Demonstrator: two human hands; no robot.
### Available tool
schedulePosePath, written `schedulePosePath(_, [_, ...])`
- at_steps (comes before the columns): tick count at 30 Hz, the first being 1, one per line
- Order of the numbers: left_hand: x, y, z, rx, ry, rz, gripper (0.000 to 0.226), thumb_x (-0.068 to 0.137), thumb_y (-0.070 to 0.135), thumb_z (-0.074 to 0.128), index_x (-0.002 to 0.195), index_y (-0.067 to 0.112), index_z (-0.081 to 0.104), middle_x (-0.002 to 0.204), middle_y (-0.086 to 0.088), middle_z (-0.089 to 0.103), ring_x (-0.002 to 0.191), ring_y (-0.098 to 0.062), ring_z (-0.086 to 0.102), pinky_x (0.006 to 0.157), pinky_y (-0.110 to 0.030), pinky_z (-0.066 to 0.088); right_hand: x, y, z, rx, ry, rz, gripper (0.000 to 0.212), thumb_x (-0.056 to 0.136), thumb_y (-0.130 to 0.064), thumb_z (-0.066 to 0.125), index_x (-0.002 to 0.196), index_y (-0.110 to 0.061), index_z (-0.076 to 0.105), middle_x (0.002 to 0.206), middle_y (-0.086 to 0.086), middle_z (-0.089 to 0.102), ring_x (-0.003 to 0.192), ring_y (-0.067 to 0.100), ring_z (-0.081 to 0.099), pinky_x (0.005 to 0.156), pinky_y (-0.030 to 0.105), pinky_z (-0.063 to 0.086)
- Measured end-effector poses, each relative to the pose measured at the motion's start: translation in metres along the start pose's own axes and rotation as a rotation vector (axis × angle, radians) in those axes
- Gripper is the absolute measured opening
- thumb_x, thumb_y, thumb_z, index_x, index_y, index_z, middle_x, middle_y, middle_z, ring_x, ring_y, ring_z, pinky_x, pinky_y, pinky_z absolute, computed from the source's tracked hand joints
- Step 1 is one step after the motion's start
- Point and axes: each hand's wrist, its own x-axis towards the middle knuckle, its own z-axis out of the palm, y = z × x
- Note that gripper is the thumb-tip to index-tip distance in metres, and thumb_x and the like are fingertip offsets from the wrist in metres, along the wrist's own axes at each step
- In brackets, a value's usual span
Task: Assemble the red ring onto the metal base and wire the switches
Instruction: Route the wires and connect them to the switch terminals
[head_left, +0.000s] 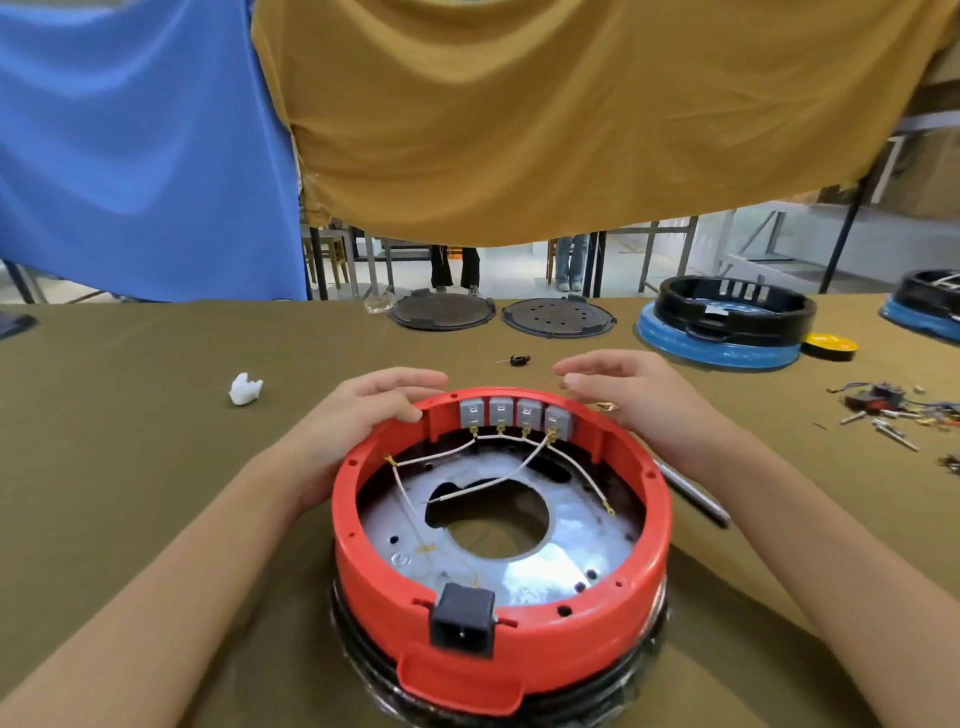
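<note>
here, left hand (363, 415) fingers relaxed on red ring (379, 577) rim, right hand (631, 402) open beside it, holding nothing

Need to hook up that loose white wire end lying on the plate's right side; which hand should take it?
Probably the right hand: it rests beside the red ring on the side where the loose wire terminal lies; the left hand would cross over.

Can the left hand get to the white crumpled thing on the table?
Probably yes. The left hand rests on the red ring, and only bare cloth lies between it and the white crumpled thing.
</note>
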Motion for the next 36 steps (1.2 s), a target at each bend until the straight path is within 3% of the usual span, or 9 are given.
schedulePosePath(3, [-0.003,0.0,-0.002,-0.012,0.096,0.016,0.041,0.085,-0.009,0.051,0.105,0.016,0.076,0.112,-0.006,0.076,0.093,-0.02,0.074,0.076,-0.026,0.06,0.003,0.006,-0.004,0.166,-0.029,0.076,0.015,0.095,-0.025,0.063,0.102,-0.025,0.077,0.103,-0.003,0.076,0.099,0.015,0.071,0.083,0.032,0.056])
schedulePosePath(6, [-0.002,0.0,-0.003,-0.068,0.14,-0.001,0.042,0.082,-0.011,0.048,0.108,0.011,0.074,0.112,-0.011,0.075,0.087,-0.02,0.073,0.074,-0.025,0.06,0.004,0.015,-0.003,0.236,-0.021,0.091,0.017,0.097,-0.022,0.061,0.099,-0.019,0.077,0.101,0.004,0.076,0.094,0.019,0.073,0.08,0.032,0.057])
schedulePosePath(11, [0.005,-0.003,-0.005,-0.236,0.018,-0.037,0.061,0.063,0.003,0.061,0.123,0.01,0.066,0.122,-0.008,0.071,0.105,-0.024,0.072,0.073,-0.028,0.06,0.014,0.023,-0.02,0.349,0.474,0.081,0.02,0.1,-0.011,0.052,0.093,-0.009,0.071,0.081,0.005,0.071,0.071,0.014,0.064,0.065,0.025,0.056])
schedulePosePath(14, [0.005,-0.005,-0.003,-0.239,-0.003,-0.006,0.053,0.072,0.003,0.053,0.123,0.007,0.066,0.123,-0.009,0.071,0.109,-0.024,0.071,0.073,-0.024,0.059,0.018,0.034,-0.031,0.242,0.614,0.126,0.019,0.099,-0.01,0.051,0.099,-0.009,0.069,0.085,0.006,0.066,0.073,0.013,0.059,0.065,0.024,0.052])
schedulePosePath(20, [-0.001,-0.002,0.008,-0.2,0.074,0.026,0.046,0.086,-0.01,0.038,0.12,0.004,0.068,0.118,-0.007,0.074,0.105,-0.02,0.072,0.071,-0.02,0.059,0.023,0.042,-0.028,-0.116,0.541,0.139,0.018,0.091,-0.008,0.056,0.104,-0.013,0.07,0.093,0.003,0.068,0.088,0.019,0.064,0.085,0.04,0.056])
schedulePosePath(24, [-0.004,0.001,0.01,-0.144,0.095,0.002,0.046,0.086,-0.009,0.037,0.117,0.004,0.069,0.114,-0.009,0.075,0.097,-0.02,0.073,0.068,-0.02,0.058,0.018,0.039,-0.026,-0.408,0.38,0.075,0.007,0.088,-0.019,0.066,0.09,-0.021,0.072,0.085,-0.007,0.068,0.086,0.013,0.063,0.067,0.023,0.046])
schedulePosePath(27, [-0.004,0.002,0.01,-0.092,0.095,-0.008,0.046,0.086,-0.006,0.037,0.116,0.004,0.07,0.114,-0.011,0.074,0.097,-0.023,0.073,0.072,-0.024,0.058,0.014,0.038,-0.019,-0.677,0.092,0.089,0.019,0.085,-0.038,0.073,0.089,-0.02,0.071,0.084,-0.007,0.066,0.079,0.012,0.06,0.065,0.025,0.044])
schedulePosePath(34, [-0.004,0.002,0.011,-0.111,0.11,-0.015,0.045,0.085,-0.006,0.037,0.115,0.001,0.07,0.112,-0.019,0.073,0.091,-0.025,0.072,0.069,-0.023,0.059,0.017,0.032,-0.008,-1.024,-0.014,0.099,0.019,0.1,-0.024,0.05,0.095,-0.012,0.064,0.101,0.009,0.069,0.089,0.027,0.062,0.074,0.035,0.049])
schedulePosePath(36, [-0.005,0.003,0.013,-0.099,0.123,-0.015,0.044,0.085,-0.006,0.038,0.114,0.002,0.07,0.111,-0.019,0.074,0.09,-0.025,0.072,0.069,-0.023,0.059,0.019,0.03,-0.004,-1.145,-0.052,0.085,0.019,0.099,-0.018,0.046,0.086,-0.012,0.058,0.101,0.013,0.068,0.085,0.029,0.06,0.07,0.036,0.046])
